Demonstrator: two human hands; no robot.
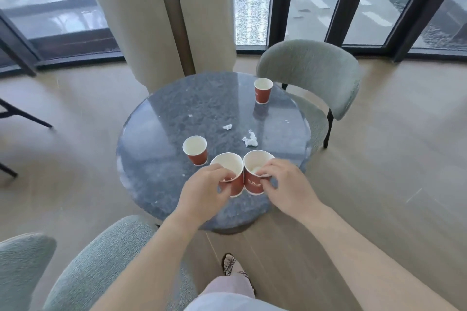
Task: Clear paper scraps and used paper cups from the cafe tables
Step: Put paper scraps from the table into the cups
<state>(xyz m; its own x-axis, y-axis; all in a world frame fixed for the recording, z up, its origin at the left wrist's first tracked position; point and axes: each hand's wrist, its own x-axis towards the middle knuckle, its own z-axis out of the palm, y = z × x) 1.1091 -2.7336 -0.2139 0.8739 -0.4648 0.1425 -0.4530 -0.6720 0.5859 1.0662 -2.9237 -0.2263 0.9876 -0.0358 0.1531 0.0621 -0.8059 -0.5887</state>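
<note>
Standing over a round marble table (161, 118), head view. Left hand (202, 194) grips a red paper cup (231, 177) by its near rim and side, thumb dipping inside. Right hand (285, 179) grips a second cup (254, 174) the same way, fingertips over the rim; something pale sits in this cup. The two held cups touch side by side above the table's near edge. A third cup (195, 150) stands upright just left of them, apart. A fourth cup (262, 90) stands upright at the far right side, near a grey chair (316, 70). Two crumpled paper scraps mid-table: small scrap (227, 127) and larger scrap (250, 139), near each other, not touching. Tiny fleck (190, 115) farther back.
</note>
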